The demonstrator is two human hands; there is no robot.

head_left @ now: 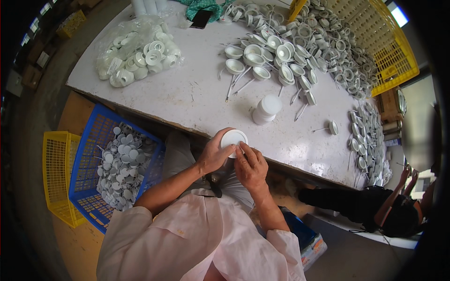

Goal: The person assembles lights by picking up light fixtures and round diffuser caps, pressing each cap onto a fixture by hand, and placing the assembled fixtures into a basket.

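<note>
A round white disc (234, 138) with a rimmed face is sitting between both hands, near the front edge of the tabletop (197, 105); whether it is hovering over that edge or over the lap, I cannot tell. The fingers of the left hand (212, 157) are curling around its left side, the thumb lying at the lower rim; the fingers of the right hand (252, 168) are grasping the lower right rim; both hands are sharing the one piece.

The step in hand is probably working that rim; the left hand should be cradling and keeping the face level, while the right hand should be pressing evenly around the edge; squeezing one spot would be risking a tilt or a slip toward the lap.

Just beyond the fingers, slightly right, a stack of white discs (268, 110) is standing upright; a forward sweep could be knocking it. Room for moving is opening ahead and left of the fingers, before a clear bag of white rings (140, 56); farther ahead, wired white cups (258, 60) are spreading, and one lone cup (333, 127) is lying well right. Below and left, past the tabletop's edge, a blue basket (88, 154) is holding small white pieces (123, 157).
</note>
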